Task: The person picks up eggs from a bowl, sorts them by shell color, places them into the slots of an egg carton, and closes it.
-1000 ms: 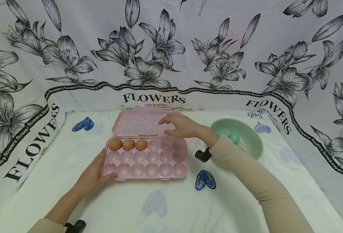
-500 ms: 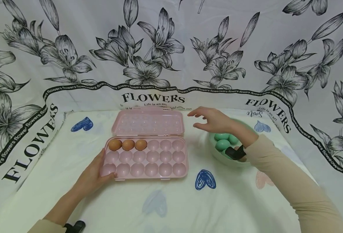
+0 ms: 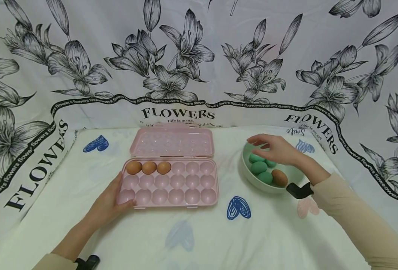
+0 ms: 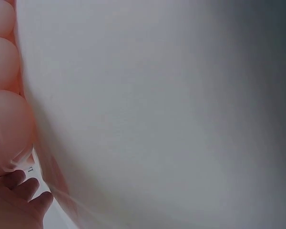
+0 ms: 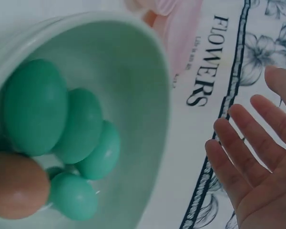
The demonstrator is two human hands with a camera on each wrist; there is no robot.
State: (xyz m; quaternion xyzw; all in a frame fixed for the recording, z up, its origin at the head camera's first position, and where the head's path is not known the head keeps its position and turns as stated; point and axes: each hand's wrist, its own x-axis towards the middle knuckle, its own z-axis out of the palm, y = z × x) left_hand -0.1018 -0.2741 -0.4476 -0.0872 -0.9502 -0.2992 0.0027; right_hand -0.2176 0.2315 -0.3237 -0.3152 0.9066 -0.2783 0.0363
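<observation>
A pink plastic egg carton lies with its lid folded back. Three brown eggs fill the left part of its back row. My left hand grips the carton's left end, its thumb at the front corner and its fingers along the side; the left wrist view catches only some fingertips beside the pink cups. Over the back of a light green bowl hovers my right hand, fingers spread and holding nothing. Several green eggs and one brown egg sit in the bowl.
A white cloth printed with hearts covers the table. Behind it hangs a curtain with black flower drawings and lettering. The bowl stands to the right of the carton, with a strip of cloth between them.
My right hand has moved right, from above the carton's lid to over the bowl, uncovering more eggs there. My left hand and the carton have stayed put.
</observation>
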